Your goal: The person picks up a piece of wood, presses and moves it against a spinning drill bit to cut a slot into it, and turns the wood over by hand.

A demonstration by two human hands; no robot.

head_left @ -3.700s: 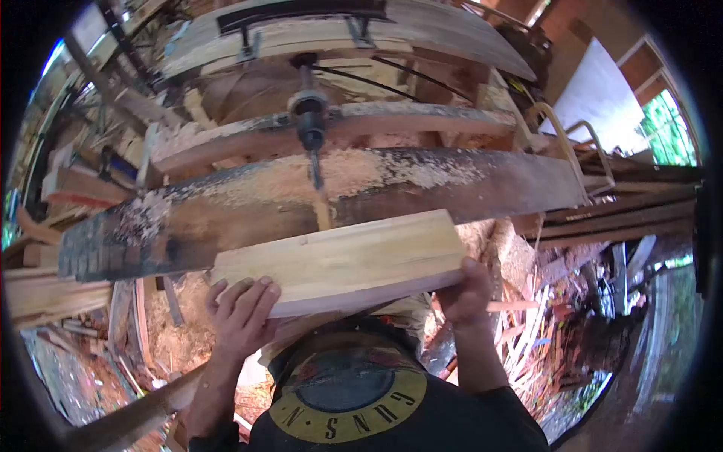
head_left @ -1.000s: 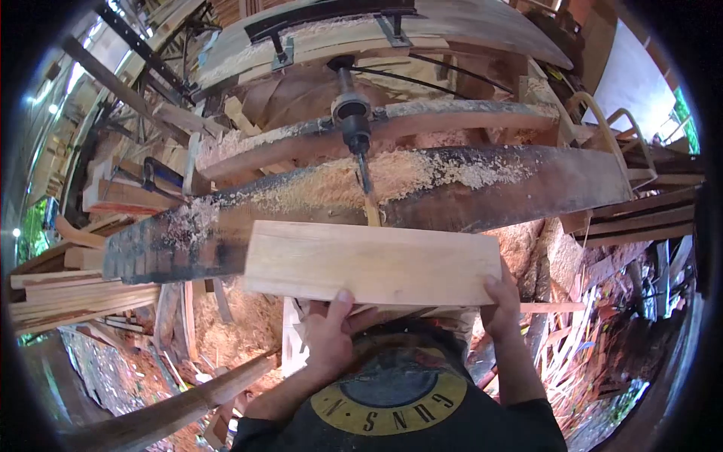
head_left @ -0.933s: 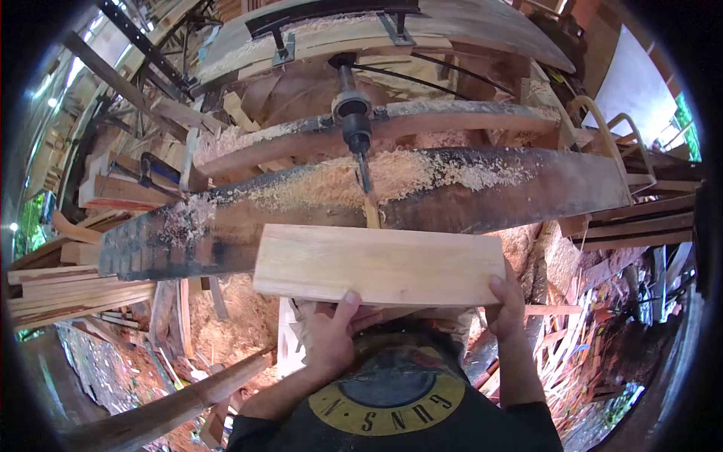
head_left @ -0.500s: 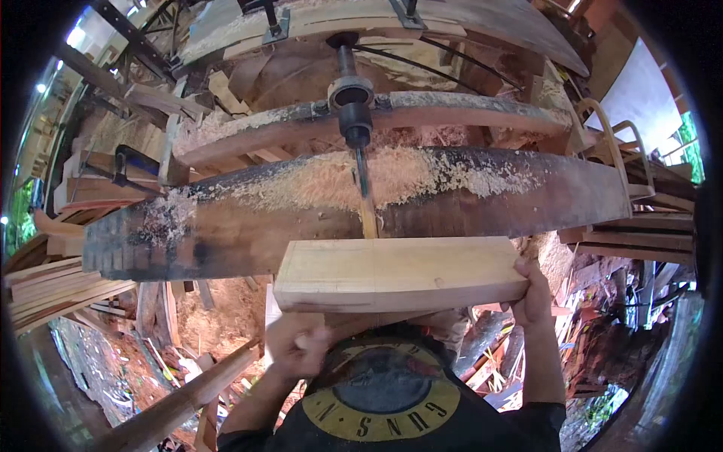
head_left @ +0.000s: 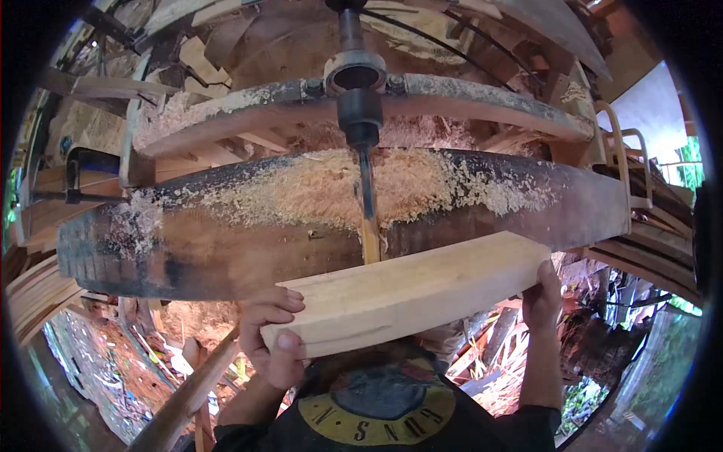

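A thick, pale wooden block [head_left: 414, 290] spans the space between my hands, its right end raised higher than its left. My left hand [head_left: 275, 339] grips the left end, with the thumb on the near face and the fingers over the top. At the other end, my right hand [head_left: 542, 300] is closed round the block's corner. Just beyond the block, a long drill bit [head_left: 367, 188] hangs from a dark chuck [head_left: 358, 117]. Its lower part lines up with a narrow light strip of wood. Whether the block touches the worktable [head_left: 286, 256] cannot be made out.
Wood shavings [head_left: 316, 184] lie heaped around the bit. A curved wooden beam [head_left: 482, 105] runs behind it, near a clamp [head_left: 75, 173] at left and a metal frame [head_left: 621, 151] at right. Stacked boards [head_left: 34, 301] and a round pole [head_left: 188, 392] are at lower left.
My left hand, earlier loosely curled below the block, now grips its left end. The block has tilted, its left end nearer my body. The view has shifted.
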